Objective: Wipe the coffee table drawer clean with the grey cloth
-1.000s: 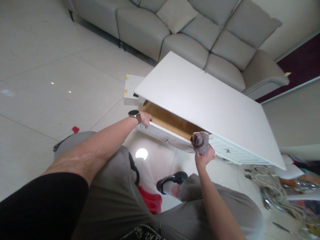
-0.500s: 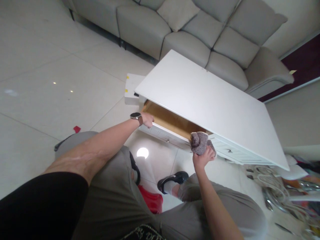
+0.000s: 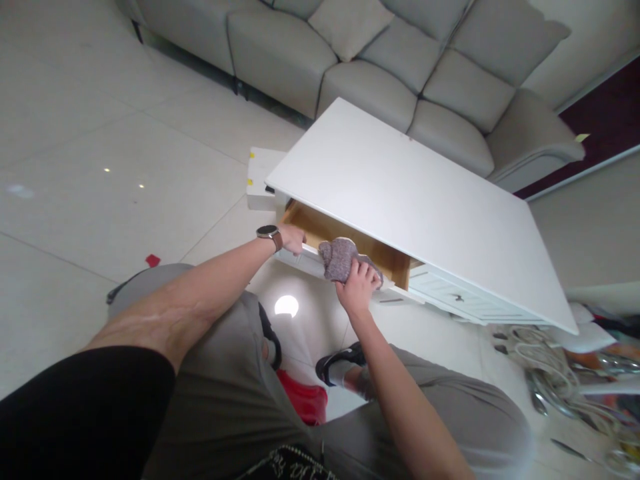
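A white coffee table [image 3: 420,193] stands before me with its left drawer [image 3: 400,268] pulled out; bare wood shows inside. My left hand [image 3: 292,239], a watch on its wrist, grips the top edge of the drawer front near the left corner. In my right hand [image 3: 361,285] is a bunched grey-brown cloth [image 3: 340,259], pressed on the upper edge of the drawer front around its middle. Part of the cloth hangs over the drawer opening. The fingertips of my left hand are partly hidden behind the edge.
A grey sofa [image 3: 370,87] runs behind the table. A white box [image 3: 261,175] sits at the table's left end. Cables [image 3: 545,363] and assorted items lie on the floor at right. A red object [image 3: 306,399] is between my feet, and a red scrap [image 3: 153,261] lies at left.
My right hand has slid the cloth leftward along the drawer's front edge, from its right end to about the middle. My left hand stays on the drawer's left corner.
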A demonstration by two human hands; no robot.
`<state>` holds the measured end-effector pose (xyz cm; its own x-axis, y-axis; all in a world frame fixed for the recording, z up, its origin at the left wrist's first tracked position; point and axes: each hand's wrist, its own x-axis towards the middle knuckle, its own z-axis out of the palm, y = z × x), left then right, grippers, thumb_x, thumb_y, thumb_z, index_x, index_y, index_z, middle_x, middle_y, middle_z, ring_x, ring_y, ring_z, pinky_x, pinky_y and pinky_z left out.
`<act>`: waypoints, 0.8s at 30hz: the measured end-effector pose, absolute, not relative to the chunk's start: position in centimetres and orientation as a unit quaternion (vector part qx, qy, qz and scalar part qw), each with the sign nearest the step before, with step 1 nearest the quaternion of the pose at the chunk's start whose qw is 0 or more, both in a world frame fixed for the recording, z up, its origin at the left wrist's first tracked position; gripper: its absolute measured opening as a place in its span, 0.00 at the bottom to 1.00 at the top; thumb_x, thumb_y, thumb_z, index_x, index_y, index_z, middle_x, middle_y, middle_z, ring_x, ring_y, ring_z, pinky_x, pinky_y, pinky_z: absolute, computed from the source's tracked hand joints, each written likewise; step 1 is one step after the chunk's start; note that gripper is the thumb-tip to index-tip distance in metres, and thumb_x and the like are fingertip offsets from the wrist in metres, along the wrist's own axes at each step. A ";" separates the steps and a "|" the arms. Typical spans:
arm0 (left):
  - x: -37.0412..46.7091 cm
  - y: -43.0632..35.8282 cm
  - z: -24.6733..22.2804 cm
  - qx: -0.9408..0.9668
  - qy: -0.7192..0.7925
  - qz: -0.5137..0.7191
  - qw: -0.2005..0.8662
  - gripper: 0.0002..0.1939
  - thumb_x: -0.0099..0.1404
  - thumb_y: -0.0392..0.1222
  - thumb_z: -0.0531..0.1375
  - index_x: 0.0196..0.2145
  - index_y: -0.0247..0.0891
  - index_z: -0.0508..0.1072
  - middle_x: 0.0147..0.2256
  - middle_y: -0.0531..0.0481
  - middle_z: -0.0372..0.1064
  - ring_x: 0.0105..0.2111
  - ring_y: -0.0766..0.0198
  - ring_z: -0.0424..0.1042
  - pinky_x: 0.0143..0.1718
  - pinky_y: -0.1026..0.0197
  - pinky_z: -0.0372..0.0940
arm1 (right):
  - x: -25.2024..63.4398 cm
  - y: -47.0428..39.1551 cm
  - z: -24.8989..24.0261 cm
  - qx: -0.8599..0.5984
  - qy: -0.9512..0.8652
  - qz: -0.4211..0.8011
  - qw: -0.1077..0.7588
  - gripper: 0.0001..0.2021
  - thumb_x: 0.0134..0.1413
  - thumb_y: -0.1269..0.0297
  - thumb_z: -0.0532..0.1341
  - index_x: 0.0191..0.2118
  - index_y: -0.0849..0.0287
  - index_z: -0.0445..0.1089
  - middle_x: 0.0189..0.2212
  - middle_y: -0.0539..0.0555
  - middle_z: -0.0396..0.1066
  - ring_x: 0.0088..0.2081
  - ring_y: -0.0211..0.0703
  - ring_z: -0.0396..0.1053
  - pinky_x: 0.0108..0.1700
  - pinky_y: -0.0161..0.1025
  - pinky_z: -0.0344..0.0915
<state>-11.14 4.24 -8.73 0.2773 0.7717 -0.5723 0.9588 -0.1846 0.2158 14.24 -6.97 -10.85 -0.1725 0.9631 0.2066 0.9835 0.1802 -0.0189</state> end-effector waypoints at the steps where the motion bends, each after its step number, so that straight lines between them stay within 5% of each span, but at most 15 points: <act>1: -11.2 4.2 -8.6 0.750 0.578 -0.166 0.275 0.33 0.46 0.46 0.66 0.53 0.49 0.78 0.53 0.47 0.77 0.53 0.47 0.72 0.53 0.54 0.66 | 12.8 -6.7 -10.4 -0.627 -0.773 -0.056 0.076 0.32 0.52 0.57 0.64 0.61 0.63 0.62 0.51 0.66 0.64 0.53 0.62 0.56 0.54 0.57 0.51; 9: -11.9 3.3 -8.1 0.772 0.570 -0.134 0.248 0.32 0.52 0.59 0.66 0.53 0.47 0.77 0.54 0.46 0.75 0.54 0.47 0.72 0.53 0.56 0.66 | 7.4 -5.6 -9.1 -0.565 -0.822 -0.034 0.057 0.30 0.55 0.58 0.63 0.62 0.62 0.61 0.53 0.67 0.64 0.53 0.59 0.56 0.55 0.56 0.52; 16: -11.5 3.2 -8.1 0.761 0.584 -0.142 0.243 0.30 0.47 0.51 0.66 0.51 0.51 0.78 0.50 0.48 0.78 0.49 0.50 0.74 0.51 0.55 0.67 | 15.9 -5.6 -11.2 -0.532 -0.843 -0.064 0.052 0.33 0.53 0.60 0.61 0.66 0.62 0.60 0.55 0.67 0.65 0.53 0.59 0.56 0.55 0.54 0.52; 20: -11.5 3.3 -8.1 0.766 0.580 -0.143 0.236 0.30 0.46 0.48 0.64 0.51 0.51 0.78 0.51 0.48 0.77 0.49 0.50 0.74 0.50 0.53 0.68 | 24.3 -6.6 -13.6 -0.578 -0.804 -0.090 0.106 0.33 0.49 0.64 0.60 0.63 0.62 0.64 0.57 0.67 0.65 0.57 0.62 0.57 0.57 0.58 0.51; 24: -11.4 3.3 -8.1 0.770 0.578 -0.136 0.232 0.30 0.46 0.48 0.64 0.50 0.52 0.79 0.50 0.49 0.78 0.48 0.51 0.75 0.50 0.54 0.68 | 31.2 -7.9 -15.2 -0.636 -0.721 -0.107 0.253 0.32 0.43 0.66 0.58 0.59 0.62 0.66 0.56 0.66 0.66 0.60 0.63 0.59 0.61 0.62 0.52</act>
<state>-11.42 3.33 -8.09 0.2942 0.8276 -0.4781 0.9539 -0.2232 0.2007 31.22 -7.91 -15.15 -0.0622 0.8626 0.5020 0.9715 0.1675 -0.1675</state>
